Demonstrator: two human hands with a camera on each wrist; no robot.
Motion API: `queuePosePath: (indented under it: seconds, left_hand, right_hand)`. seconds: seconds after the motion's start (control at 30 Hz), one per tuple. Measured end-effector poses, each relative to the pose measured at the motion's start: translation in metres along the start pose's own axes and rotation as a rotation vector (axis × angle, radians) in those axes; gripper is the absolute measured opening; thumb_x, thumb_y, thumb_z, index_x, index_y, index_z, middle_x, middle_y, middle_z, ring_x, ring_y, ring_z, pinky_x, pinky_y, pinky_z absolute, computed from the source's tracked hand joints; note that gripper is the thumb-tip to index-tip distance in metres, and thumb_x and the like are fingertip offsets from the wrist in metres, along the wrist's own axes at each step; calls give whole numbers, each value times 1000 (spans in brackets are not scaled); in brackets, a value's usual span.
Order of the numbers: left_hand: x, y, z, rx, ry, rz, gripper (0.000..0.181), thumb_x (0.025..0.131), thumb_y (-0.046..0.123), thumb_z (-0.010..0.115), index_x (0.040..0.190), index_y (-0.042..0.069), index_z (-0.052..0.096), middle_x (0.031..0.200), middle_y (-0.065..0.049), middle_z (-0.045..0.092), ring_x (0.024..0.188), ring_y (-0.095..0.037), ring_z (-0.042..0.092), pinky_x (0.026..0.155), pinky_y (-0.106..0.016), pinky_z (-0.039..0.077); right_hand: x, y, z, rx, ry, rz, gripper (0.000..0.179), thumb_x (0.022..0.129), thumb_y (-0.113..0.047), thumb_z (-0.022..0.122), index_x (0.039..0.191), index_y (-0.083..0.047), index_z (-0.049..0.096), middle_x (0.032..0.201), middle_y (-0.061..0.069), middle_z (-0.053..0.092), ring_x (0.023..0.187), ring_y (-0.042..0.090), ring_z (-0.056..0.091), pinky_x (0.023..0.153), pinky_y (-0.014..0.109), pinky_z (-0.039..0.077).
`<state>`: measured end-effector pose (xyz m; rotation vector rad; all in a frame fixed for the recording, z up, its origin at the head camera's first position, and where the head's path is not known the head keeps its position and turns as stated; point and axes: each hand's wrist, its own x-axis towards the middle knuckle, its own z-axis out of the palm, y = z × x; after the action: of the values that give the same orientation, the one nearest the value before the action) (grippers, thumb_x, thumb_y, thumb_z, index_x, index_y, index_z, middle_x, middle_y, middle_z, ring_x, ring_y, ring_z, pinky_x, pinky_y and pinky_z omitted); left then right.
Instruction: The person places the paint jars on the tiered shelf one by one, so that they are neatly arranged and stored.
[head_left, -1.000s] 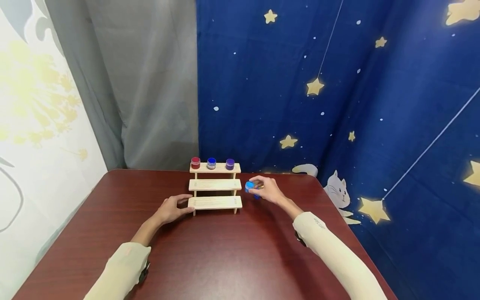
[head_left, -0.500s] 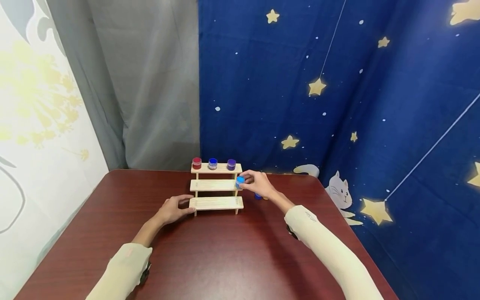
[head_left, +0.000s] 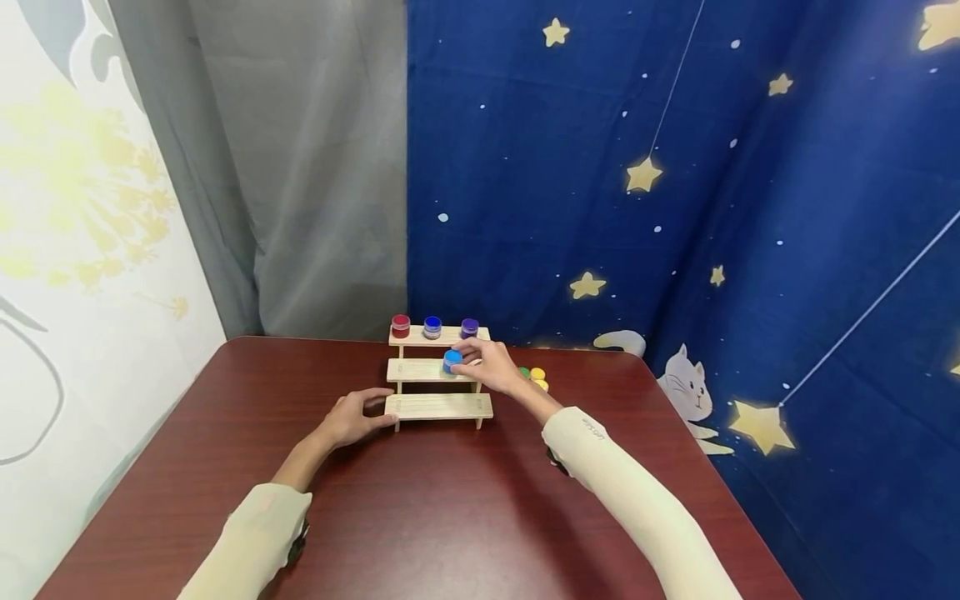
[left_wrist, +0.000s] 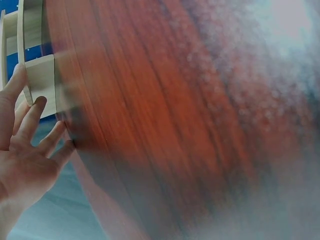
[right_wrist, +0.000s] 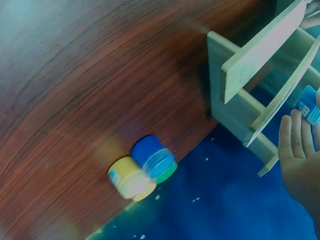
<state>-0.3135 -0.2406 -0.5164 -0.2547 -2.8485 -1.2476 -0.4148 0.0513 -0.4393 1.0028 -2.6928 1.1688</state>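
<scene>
A three-step wooden rack stands toward the back of the table. My left hand holds the left end of its lowest step, thumb in front and fingers behind; in the left wrist view the other fingers are spread. My right hand pinches a light blue paint jar at the middle step. Whether the jar's base touches the board cannot be told. On the top step sit a red jar, a dark blue jar and a purple jar.
Right of the rack, several more jars stand grouped on the dark red-brown table: a yellow jar, a blue jar and a green jar among them. Behind the table hangs a blue star-printed curtain.
My right hand has carried the light blue jar leftward from beside the rack to over its middle step. The left hand keeps its place on the lowest step.
</scene>
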Motion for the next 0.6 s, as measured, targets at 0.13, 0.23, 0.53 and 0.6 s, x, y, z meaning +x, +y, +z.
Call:
queuePosePath:
  seconds: [0.13, 0.23, 0.53, 0.6]
  left_hand:
    - [-1, 2, -1, 9, -11, 9, 63, 94, 30, 80, 149, 10, 57, 140, -18, 64, 139, -41, 50, 109, -64, 39]
    - [-2, 4, -2, 24, -14, 16, 61, 95, 30, 79, 149, 11, 58, 141, -18, 64, 138, -41, 51, 108, -64, 40]
    - [-1, 6, -3, 42, -25, -15, 60, 95, 30, 79, 146, 7, 60, 143, -23, 61, 133, -42, 55, 107, -61, 45]
    - [-1, 5, -3, 52, -21, -15, 61, 94, 31, 79, 146, 7, 59, 143, -24, 60, 133, -43, 55, 106, -61, 45]
  right_hand:
    - [7, -6, 7, 23, -5, -4, 38, 90, -17, 84, 125, -7, 72, 108, 8, 76, 96, 15, 74, 85, 26, 58]
    - [11, -8, 13, 56, -11, 0, 38, 91, -17, 83, 125, -7, 71, 109, 8, 76, 97, 16, 74, 85, 26, 58]
    - [22, -18, 29, 46, -32, -25, 41, 93, -19, 82, 130, -9, 70, 114, 8, 76, 99, 16, 74, 83, 25, 59]
    - [24, -21, 32, 48, -35, -26, 41, 92, -19, 82, 130, -9, 70, 113, 8, 76, 99, 16, 74, 83, 24, 58]
